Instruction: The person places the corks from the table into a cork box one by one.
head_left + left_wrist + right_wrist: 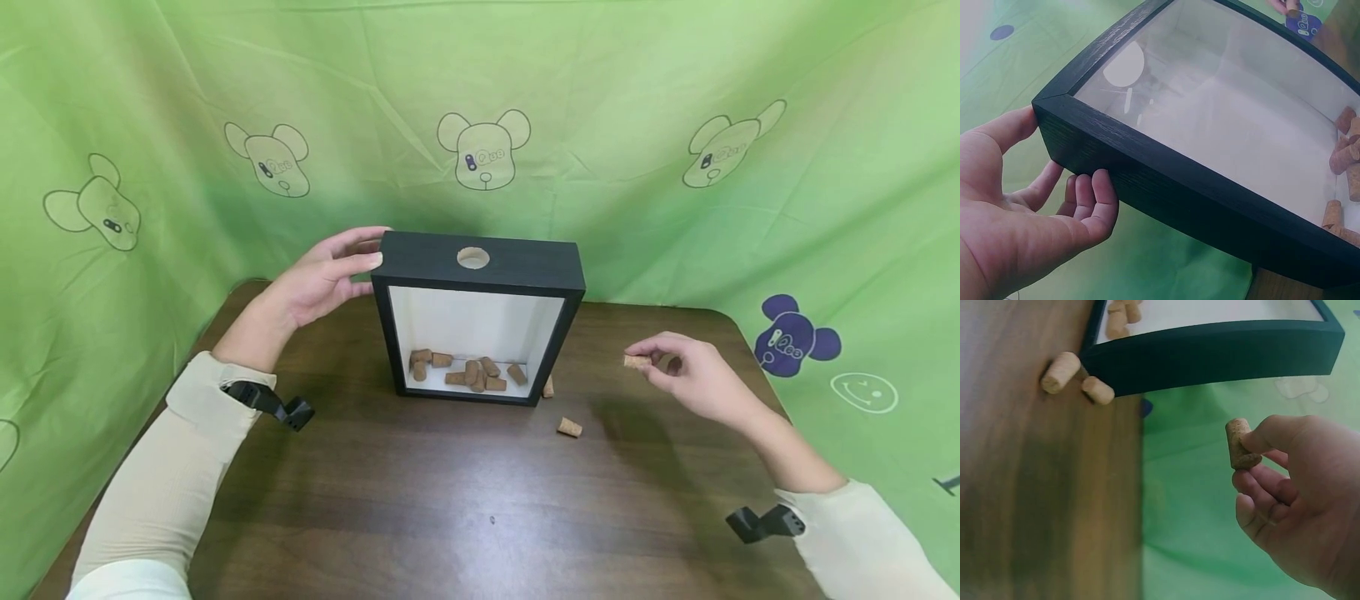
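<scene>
A black shadow box frame (480, 265) with a clear front stands on the table, with a round hole (473, 258) in its top. Several corks (472, 377) lie on the floor inside it. My left hand (321, 279) holds the box at its upper left corner, the fingers bent against the side panel in the left wrist view. Out to the right, above the table, my right hand (693, 375) pinches a cork (1239, 445) between thumb and fingers. One loose cork (569, 427) lies in front of the box, and another (548, 387) is at its right side.
The brown wooden table (450, 500) ends at a rounded far right corner. Green cloth (600, 125) printed with bear heads hangs behind and at both sides. Dark wrist cameras (270, 402) sit on the cuffs.
</scene>
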The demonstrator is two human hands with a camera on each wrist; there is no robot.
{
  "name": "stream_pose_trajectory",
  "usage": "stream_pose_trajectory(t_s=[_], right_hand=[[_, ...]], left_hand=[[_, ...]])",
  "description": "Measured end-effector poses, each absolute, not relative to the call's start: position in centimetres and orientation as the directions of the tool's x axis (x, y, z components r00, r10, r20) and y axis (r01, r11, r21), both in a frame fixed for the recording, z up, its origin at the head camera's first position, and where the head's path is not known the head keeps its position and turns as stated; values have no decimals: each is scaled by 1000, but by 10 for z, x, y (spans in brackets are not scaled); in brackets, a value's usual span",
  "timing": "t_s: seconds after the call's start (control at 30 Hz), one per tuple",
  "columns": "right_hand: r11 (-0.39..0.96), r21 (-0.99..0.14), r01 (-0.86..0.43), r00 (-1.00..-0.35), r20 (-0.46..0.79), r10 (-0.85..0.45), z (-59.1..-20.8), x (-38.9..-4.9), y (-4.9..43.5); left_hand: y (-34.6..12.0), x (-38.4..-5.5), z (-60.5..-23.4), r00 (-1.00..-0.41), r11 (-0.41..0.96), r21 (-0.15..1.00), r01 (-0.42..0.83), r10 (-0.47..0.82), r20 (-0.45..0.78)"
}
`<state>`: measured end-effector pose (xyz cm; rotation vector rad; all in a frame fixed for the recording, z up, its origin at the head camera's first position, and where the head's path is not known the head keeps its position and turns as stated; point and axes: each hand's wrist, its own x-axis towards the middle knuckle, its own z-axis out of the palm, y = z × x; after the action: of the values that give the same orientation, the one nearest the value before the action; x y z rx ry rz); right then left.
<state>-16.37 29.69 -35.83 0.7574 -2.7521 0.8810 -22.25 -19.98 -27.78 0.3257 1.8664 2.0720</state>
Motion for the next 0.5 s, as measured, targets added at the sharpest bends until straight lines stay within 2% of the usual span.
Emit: stream_pose_trajectory(t_s=[0.5], right_hand=[[706, -406, -580, -813, 331, -479, -308, -168, 290]], left_hand=[[-199, -223, -277, -921, -79, 993, -92, 386, -55]])
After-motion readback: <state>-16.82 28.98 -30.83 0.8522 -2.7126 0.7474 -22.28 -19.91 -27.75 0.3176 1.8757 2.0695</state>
